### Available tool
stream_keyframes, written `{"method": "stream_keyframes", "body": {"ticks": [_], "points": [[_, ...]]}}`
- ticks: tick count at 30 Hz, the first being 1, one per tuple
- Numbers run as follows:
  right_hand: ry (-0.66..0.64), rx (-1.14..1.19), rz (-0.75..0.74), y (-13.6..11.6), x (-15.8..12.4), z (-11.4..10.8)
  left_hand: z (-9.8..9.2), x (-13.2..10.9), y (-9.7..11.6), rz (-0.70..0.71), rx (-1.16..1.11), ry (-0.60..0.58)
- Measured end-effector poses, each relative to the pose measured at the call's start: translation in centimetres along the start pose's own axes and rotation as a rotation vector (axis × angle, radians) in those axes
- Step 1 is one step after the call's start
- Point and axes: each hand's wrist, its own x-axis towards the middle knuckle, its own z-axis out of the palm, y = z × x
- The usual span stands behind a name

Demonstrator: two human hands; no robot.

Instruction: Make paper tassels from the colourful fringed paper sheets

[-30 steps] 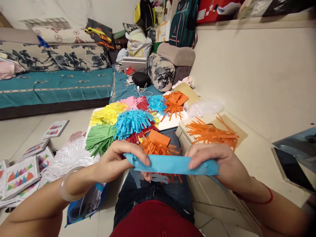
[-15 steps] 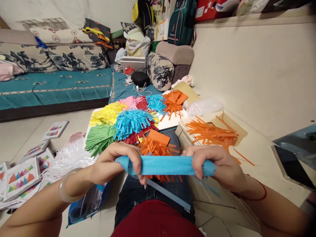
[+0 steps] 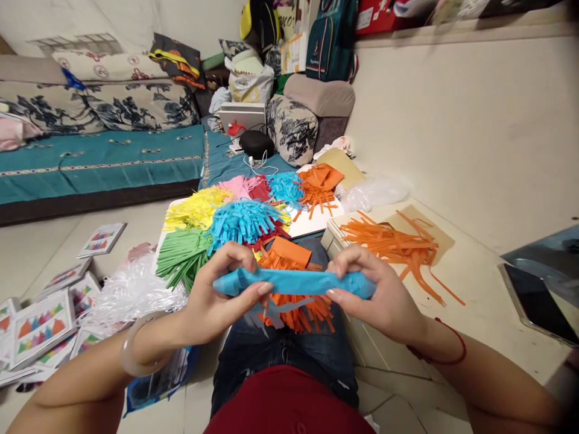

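Note:
A roll of blue tissue paper [image 3: 296, 281] is stretched level above my lap, with a few pale blue strips [image 3: 275, 313] hanging under it. My left hand [image 3: 226, 283] grips its left end between thumb and curled fingers. At the other end, my right hand [image 3: 366, 283] pinches it the same way. Just behind the roll, an orange fringed paper bundle [image 3: 289, 253] lies on my legs, partly covered by the roll. Past it are fringed paper bundles in blue [image 3: 246, 223], green [image 3: 183, 253] and yellow [image 3: 199, 205].
Orange paper strips [image 3: 389, 238] lie on the pale cabinet top to the right, with a phone [image 3: 538, 301] farther over. White shredded strips [image 3: 131, 292] and several printed packs [image 3: 43, 325] cover the floor at left. A teal-covered sofa [image 3: 99, 157] stands behind.
The blue roll has come up slightly and looks narrower and rounder. My hands have turned so that both thumbs now show on its near side. The hanging strips have shifted.

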Motion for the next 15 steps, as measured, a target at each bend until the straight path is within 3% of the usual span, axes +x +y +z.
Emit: {"method": "stream_keyframes", "body": {"ticks": [4, 7, 11, 15], "points": [[-0.047, -0.026, 0.060, -0.7, 0.6, 0.0, -0.2, -0.3, 0.0, 0.022, -0.057, -0.036], [-0.006, -0.102, 0.084, -0.9, 0.7, 0.3, -0.6, -0.2, 0.3, -0.022, 0.000, -0.058], [0.033, -0.231, -0.063, -1.3, 0.4, 0.4, -1.0, 0.5, 0.7, -0.148, 0.103, -0.117], [0.058, -0.312, -0.152, -1.6, 0.5, 0.2, -0.9, 0.9, 0.9, -0.255, 0.061, -0.163]]}}
